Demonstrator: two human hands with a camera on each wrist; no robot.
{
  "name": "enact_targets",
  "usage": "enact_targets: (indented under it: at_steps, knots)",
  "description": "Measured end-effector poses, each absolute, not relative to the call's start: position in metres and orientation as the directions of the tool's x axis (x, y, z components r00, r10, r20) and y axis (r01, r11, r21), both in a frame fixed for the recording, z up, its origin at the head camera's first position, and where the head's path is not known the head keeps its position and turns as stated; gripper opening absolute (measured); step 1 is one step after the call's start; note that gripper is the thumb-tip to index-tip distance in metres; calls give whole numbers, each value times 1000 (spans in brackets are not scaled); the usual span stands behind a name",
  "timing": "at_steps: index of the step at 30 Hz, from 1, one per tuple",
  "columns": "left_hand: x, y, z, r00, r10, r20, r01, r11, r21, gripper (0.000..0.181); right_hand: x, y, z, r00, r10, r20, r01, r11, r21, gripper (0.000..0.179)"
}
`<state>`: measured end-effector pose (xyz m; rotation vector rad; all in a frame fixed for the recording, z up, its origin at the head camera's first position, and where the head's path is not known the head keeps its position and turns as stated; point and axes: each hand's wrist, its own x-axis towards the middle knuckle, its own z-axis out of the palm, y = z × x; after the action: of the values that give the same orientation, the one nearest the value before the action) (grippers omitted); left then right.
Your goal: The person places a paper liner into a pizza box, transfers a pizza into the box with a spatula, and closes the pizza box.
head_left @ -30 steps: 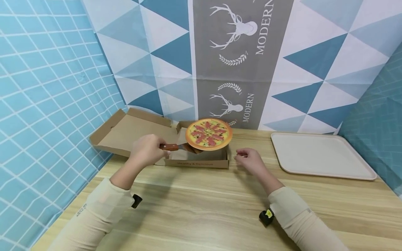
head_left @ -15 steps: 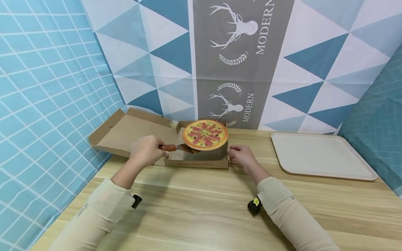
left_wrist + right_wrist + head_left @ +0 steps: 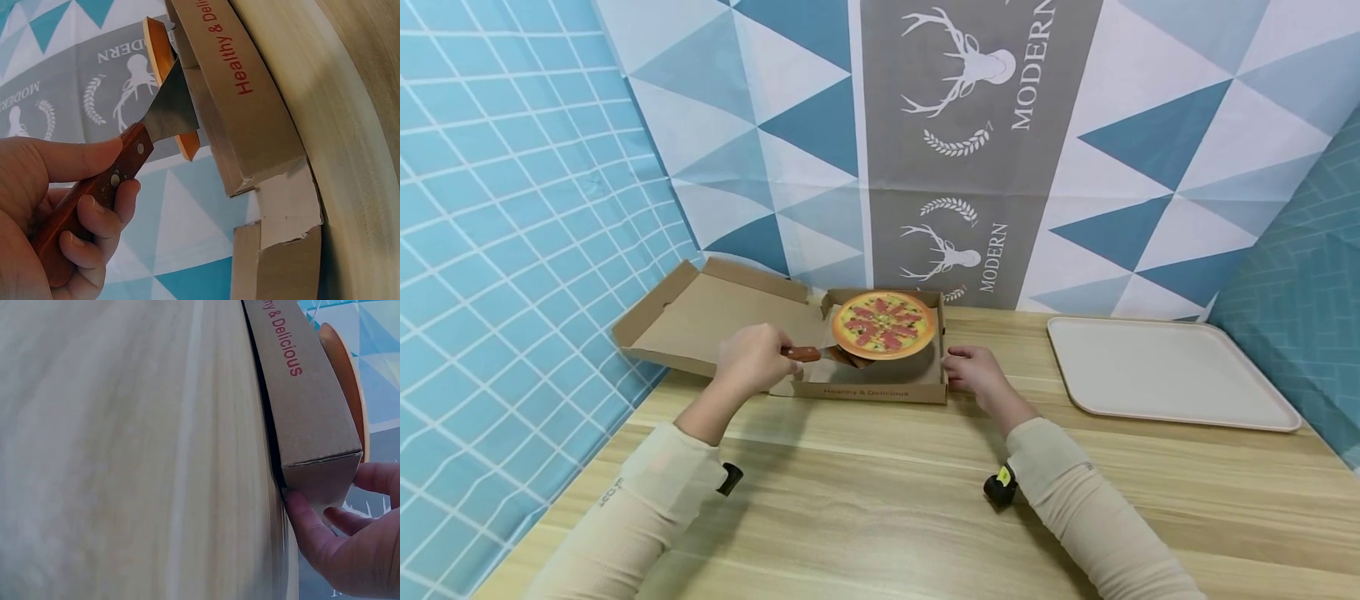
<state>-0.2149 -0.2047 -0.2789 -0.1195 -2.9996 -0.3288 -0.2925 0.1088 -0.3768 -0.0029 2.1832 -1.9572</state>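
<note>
My left hand (image 3: 752, 358) grips the reddish wooden handle of a spatula (image 3: 170, 112), fingers and thumb wrapped round it. On its metal blade rests a round pizza (image 3: 884, 325) with an orange crust and red and green toppings. The pizza is above the base of an open cardboard pizza box (image 3: 917, 392), slightly tilted, its underside showing as an orange edge in the left wrist view. At the box's right end, my right hand (image 3: 977, 372) holds the side wall, thumb low at the corner and a finger at the top rim in the right wrist view.
The box lid (image 3: 730, 317) lies folded open to the left, near the blue tiled wall. A pale rectangular tray (image 3: 1172, 371) sits on the right of the wooden table (image 3: 865, 500). A patterned backdrop (image 3: 955, 167) rises close behind the box.
The pizza on the spatula has shifted left and lowered over the box base. My right hand has moved left from beside the box to its right wall.
</note>
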Motion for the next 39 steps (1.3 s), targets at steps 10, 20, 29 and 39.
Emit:
enact_targets:
  at_steps: [10,20,29,39]
  knots:
    - [-228,-202,-287,-994,59,90,76,978,196,12,-295,108,-378,-974,-123,-188,170,140,-975,48]
    - [-238,-197,-294,-997,58,58,68,981,181,10,-294,108,-379,-976,-127,-178,160,140,-977,46]
    - [-241,-195,-297,-998,51,25,54,986,159,12,-292,109,-380,-977,-120,-179,162,141,-977,45]
    - [-246,-195,-297,-999,47,3,47,986,161,9,-292,111,-379,-977,-120,-177,160,135,-978,45]
